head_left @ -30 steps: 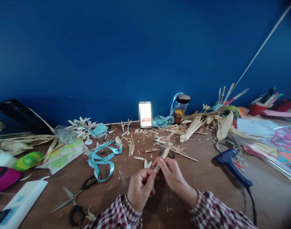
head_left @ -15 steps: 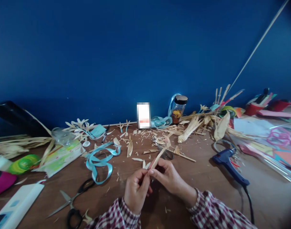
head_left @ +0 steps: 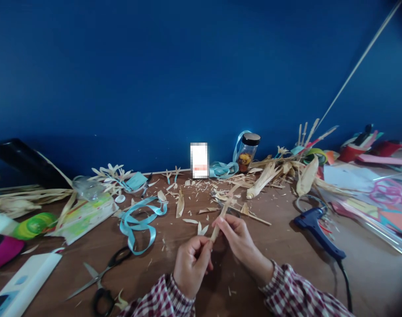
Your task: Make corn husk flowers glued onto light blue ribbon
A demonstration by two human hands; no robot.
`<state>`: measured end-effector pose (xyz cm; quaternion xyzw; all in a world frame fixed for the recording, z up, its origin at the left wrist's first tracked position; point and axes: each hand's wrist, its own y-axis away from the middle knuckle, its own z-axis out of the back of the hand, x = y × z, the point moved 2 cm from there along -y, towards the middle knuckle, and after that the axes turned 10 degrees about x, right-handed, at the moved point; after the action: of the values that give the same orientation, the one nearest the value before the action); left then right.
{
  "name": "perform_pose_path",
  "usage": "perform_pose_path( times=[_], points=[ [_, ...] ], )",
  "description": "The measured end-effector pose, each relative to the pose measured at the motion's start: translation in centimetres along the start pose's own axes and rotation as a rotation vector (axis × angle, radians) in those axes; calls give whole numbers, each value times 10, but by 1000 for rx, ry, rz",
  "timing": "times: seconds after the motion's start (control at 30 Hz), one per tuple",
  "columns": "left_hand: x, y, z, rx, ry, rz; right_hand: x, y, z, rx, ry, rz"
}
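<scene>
Both my hands hold one narrow strip of dry corn husk (head_left: pixel 221 215) above the brown table (head_left: pixel 280 246). My left hand (head_left: pixel 191 263) is closed in a fist round the strip's lower end. My right hand (head_left: pixel 235 235) pinches the strip a little higher, fingers pressed together, with the strip's tip sticking up and away from me. Both sleeves are red-and-white check. Small husk petals (head_left: pixel 201 229) lie on the table just beyond my left hand.
Black-handled scissors (head_left: pixel 104 275) lie at the front left, a light-blue ribbon (head_left: pixel 140 220) beyond them. A blue glue gun (head_left: pixel 318 231) with its cord lies to the right. Husk scraps, a glass jar (head_left: pixel 247 152) and coloured paper (head_left: pixel 379 193) line the back and right.
My right hand slid up the husk strip and away from my left hand; half a second ago the two were touching. The view shifted slightly.
</scene>
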<state>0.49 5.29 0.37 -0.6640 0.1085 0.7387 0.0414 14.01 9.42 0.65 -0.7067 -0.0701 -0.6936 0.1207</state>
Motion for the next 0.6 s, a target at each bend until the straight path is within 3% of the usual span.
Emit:
perform_pose_path(
  times=[0.3, 0.37, 0.53, 0.6],
  points=[
    [1, 0, 1, -40, -14, -2, -4, -10, 14, -167, -299, -37],
    [1, 0, 3, -76, 2, 1, 0, -9, 14, -105, -281, -35],
    [1, -3, 5, -99, 30, 8, 10, -1, 0, 207, -86, 7],
    [1, -3, 5, -84, 22, 2, 10, 0, -5, 235, -34, 10]
  ],
)
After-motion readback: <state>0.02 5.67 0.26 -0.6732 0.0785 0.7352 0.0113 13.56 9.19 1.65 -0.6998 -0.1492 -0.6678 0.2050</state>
